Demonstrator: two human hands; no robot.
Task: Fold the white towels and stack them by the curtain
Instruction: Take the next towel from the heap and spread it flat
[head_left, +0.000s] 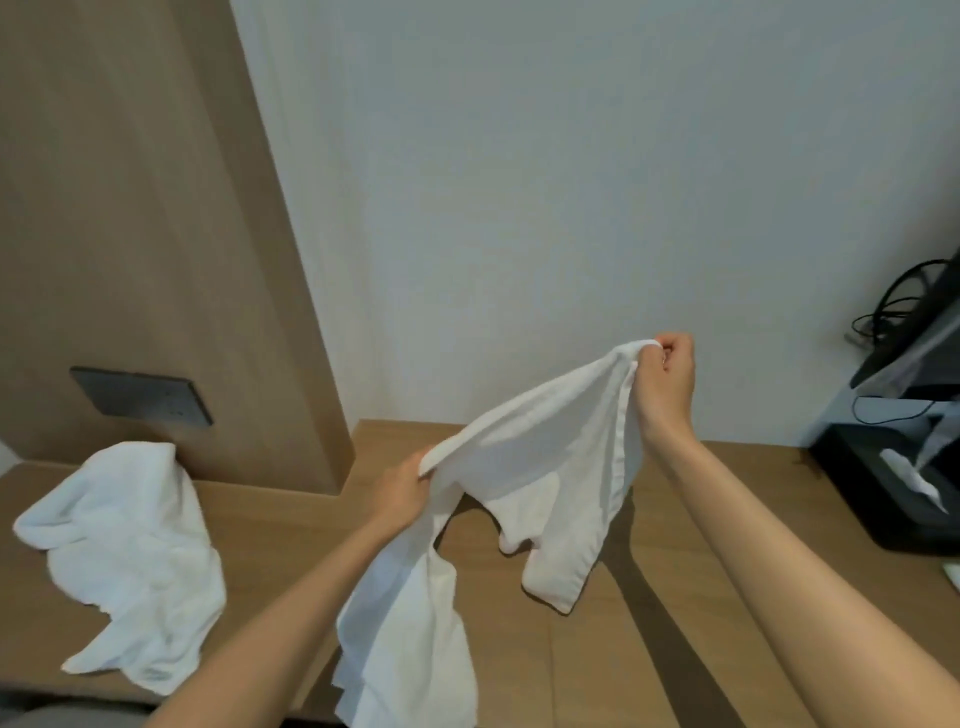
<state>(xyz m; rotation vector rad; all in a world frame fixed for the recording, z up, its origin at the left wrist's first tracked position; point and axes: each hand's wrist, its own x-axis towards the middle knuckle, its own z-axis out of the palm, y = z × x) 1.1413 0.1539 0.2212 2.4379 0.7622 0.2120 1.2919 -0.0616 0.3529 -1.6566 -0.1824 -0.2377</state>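
I held one white towel (524, 457) up over the wooden counter (649, 649), stretched between my two hands; my left hand (402, 486) gripped its edge low and nearer to me, fingers curled round the cloth; my right hand (667, 376) pinched a corner higher, farther away and to the right. The hands were well apart, so the towel's top edge ran on a slant, rising from left to right; it was not yet level or taut. Below that edge the cloth hung in two uneven tails; one fell from my left hand toward the near edge of the counter; the other sagged under my right hand, its lowest hem touching or just above the counter, I could not tell which. A second white towel (124, 545) lay crumpled on the counter well to the left, on my left hand's side. No curtain was in view; I judged the next move needed my left hand raised level with my right.
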